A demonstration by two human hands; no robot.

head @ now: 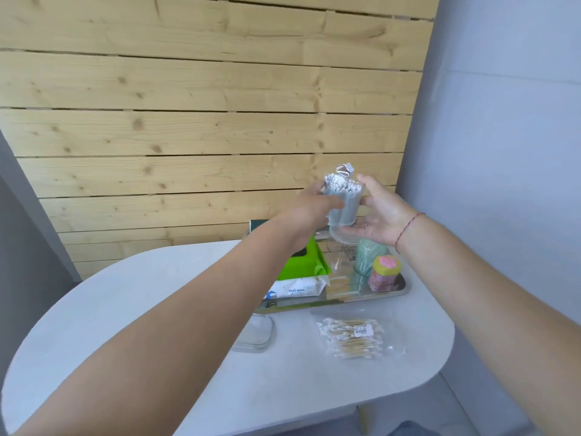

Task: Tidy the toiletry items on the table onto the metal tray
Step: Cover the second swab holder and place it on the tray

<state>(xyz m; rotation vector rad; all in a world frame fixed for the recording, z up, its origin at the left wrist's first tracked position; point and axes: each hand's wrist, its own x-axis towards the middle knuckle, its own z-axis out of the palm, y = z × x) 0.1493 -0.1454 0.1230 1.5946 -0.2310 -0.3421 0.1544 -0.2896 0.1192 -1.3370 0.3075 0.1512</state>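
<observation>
Clear plastic is making much of this hard to read: the tub of cotton swabs (342,199) is see-through, and a glassy jar (338,262) on the metal tray (314,305) beneath it is blurring into reflections. The left forearm is covering part of a green pack (303,262) and the tray's left end, and a small shiny piece (344,169) on top of the tub is too blurred to name. The tub is being held in the air above the tray's far edge, upright, its long axis vertical and the white swab tips pointing up. The left hand (309,204) is wrapping its fingers round the tub's left side. The right hand (382,215) is lying flat-fingered under the base, thumb raised alongside, not clenching. A white pack (297,289) at the tray's near edge is reading "BABY WIPES". A bag of wooden swabs (353,338), lying on the worktop (157,309) near its right edge, is carrying a barcode sticker with unreadable print.
</observation>
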